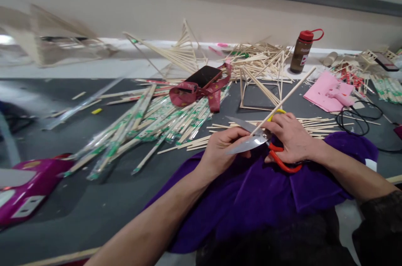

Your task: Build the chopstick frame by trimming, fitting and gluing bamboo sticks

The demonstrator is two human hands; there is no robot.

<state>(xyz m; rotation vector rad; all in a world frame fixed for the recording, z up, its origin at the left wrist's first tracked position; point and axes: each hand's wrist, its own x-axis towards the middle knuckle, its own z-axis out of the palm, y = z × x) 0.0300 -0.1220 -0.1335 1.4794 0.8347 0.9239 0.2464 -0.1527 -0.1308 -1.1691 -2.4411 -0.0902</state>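
Observation:
My right hand (290, 138) is closed round the red and yellow handles of a pair of scissors (246, 144), whose blades are spread and point left. Pinched in my left hand (220, 149) is one end of a wooden chopstick (287, 95). The chopstick slants up to the right and passes between the blades near their pivot. Beneath both hands a purple cloth (251, 199) lies over my lap and the table edge. Loose bare chopsticks (197, 142) lie just beyond the hands.
Chopsticks in green-printed wrappers (125, 132) spread across the left. Behind them are a phone (204, 75) with a red strap and stick frames (260, 94). A bottle (301, 52), a pink glue gun (341, 94) with a black cable and a magenta case (34, 186) stand around.

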